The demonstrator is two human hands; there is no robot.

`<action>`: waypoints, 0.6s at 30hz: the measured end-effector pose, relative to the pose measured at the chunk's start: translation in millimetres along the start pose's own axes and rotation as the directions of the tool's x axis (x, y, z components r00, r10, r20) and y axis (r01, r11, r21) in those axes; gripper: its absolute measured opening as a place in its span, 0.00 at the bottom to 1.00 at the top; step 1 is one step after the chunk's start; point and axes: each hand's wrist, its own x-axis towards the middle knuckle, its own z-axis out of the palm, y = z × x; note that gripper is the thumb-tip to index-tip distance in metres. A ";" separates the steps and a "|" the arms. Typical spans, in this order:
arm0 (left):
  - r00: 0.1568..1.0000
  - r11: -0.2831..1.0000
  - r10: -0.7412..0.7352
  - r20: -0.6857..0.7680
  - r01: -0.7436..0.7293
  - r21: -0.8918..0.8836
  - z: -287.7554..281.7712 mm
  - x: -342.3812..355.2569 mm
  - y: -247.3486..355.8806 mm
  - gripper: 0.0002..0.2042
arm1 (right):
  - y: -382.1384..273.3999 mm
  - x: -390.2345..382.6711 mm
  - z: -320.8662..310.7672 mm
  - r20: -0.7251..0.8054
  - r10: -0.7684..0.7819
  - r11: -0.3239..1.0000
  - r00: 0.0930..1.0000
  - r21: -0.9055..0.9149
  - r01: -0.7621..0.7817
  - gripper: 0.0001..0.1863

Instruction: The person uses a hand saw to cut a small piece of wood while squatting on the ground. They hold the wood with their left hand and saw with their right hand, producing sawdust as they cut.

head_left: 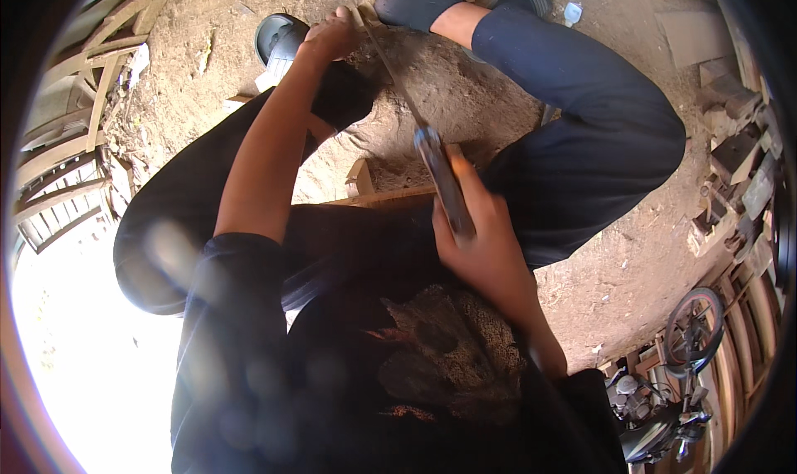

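Note:
My right hand [490, 250] is wrapped round the dark handle of a long, narrow-bladed tool [397, 75], with a bluish collar where blade meets handle. Its blade slants up and left, away from me. Whether it is a knife or a file, I cannot tell. At the far end, my left hand [330, 36] is closed near the blade's tip, beside a small pale brown piece [363, 14] that looks like wood. What its fingers grip is mostly hidden. Both hands are off the ground, my left arm stretched out between my bent legs.
I sit low over a dirt floor [614, 275] on something with a wooden edge [390, 197]. A dark sandal [278, 36] lies near my left foot. Wood scraps [730, 154] line the right side, with a motorcycle [656, 416] at lower right. Wooden frames [95, 100] stand at left.

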 end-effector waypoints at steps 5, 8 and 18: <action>0.996 0.996 -0.081 -0.022 0.080 -0.034 -12.6 -17.3 -2.2 0.36 | 25.5 -41.0 -9.4 -0.114 -0.121 0.992 0.986 0.020 0.124 0.28; 0.999 0.999 -0.035 -0.004 0.035 0.025 -2.4 -9.9 -9.8 0.36 | 20.0 -44.8 -9.7 -0.111 -0.139 0.990 0.984 0.018 0.142 0.28; 0.987 0.994 -0.090 -0.133 0.096 0.042 13.5 -6.1 -1.2 0.31 | 7.9 -37.6 -9.4 -0.070 -0.033 0.998 0.997 0.047 0.036 0.28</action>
